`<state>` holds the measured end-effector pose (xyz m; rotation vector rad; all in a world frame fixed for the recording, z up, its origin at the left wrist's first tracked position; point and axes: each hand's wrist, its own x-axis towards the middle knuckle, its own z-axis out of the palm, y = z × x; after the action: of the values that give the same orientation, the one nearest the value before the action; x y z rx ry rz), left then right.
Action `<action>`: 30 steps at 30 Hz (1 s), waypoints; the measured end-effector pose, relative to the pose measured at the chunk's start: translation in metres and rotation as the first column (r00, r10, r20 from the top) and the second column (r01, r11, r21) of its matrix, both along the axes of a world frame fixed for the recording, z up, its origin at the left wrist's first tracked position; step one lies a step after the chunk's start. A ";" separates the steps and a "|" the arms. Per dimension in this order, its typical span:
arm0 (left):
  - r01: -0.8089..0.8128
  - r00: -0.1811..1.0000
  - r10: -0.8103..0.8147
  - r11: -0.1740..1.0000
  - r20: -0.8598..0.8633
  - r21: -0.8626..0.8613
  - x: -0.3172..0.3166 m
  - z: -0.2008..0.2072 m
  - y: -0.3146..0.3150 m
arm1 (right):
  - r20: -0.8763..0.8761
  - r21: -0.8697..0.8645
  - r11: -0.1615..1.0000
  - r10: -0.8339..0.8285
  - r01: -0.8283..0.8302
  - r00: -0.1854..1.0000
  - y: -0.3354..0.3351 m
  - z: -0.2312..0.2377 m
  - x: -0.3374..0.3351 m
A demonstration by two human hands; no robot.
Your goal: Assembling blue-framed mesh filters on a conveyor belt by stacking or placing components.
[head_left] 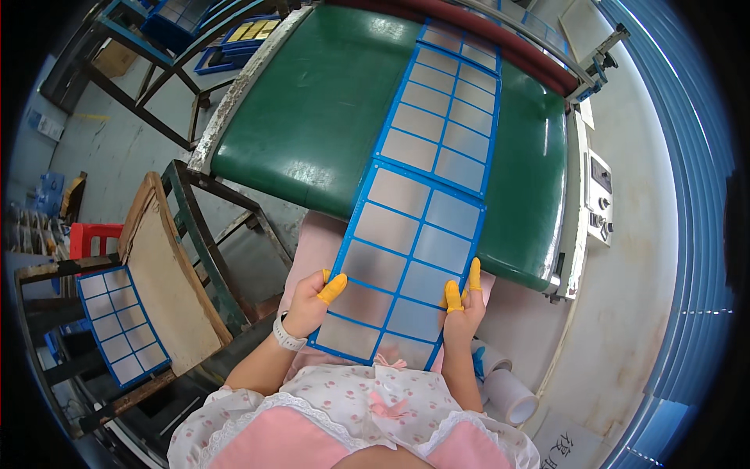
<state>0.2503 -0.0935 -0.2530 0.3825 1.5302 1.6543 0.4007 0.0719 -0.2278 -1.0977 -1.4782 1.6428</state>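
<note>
At lower centre, the left hand (307, 306) and right hand (464, 314), yellow-capped fingers (333, 289) pinching its edges, hold a blue-gridded panel (391, 266) seemingly only part-way onto the green belt (297, 117), other panels (418, 121) already lying above it (a separate sheet (119, 324) leans untouched at left).

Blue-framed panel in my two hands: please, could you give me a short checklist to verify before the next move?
1. Left hand on the blue-framed panel's left edge: ok.
2. Right hand on its right edge: ok.
3. Yellow finger covers on both hands: ok.
4. Panel wholly on the green belt: not ok, near part extends past it.
5. Clear gap to the panel ahead: cannot tell.
6. Panel's underside clean: cannot tell, hidden.
</note>
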 end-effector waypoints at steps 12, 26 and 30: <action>-0.036 0.999 0.037 0.999 0.011 -0.040 -0.013 -0.005 0.019 | -0.008 0.069 0.997 0.029 -0.028 1.000 0.020 -0.013 -0.013; -0.019 1.000 0.015 0.987 -0.027 -0.161 -0.031 0.009 0.043 | 0.045 0.171 0.943 -0.298 0.286 0.954 -0.010 -0.012 0.020; -0.024 0.999 0.029 0.985 0.023 -0.173 -0.037 0.007 0.045 | 0.353 -0.050 0.998 0.062 -0.047 0.933 -0.018 -0.011 0.048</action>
<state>0.2131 -0.0489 -0.2461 0.2485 1.6513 1.5267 0.4488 0.0537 -0.2390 -1.4478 -1.7194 1.5749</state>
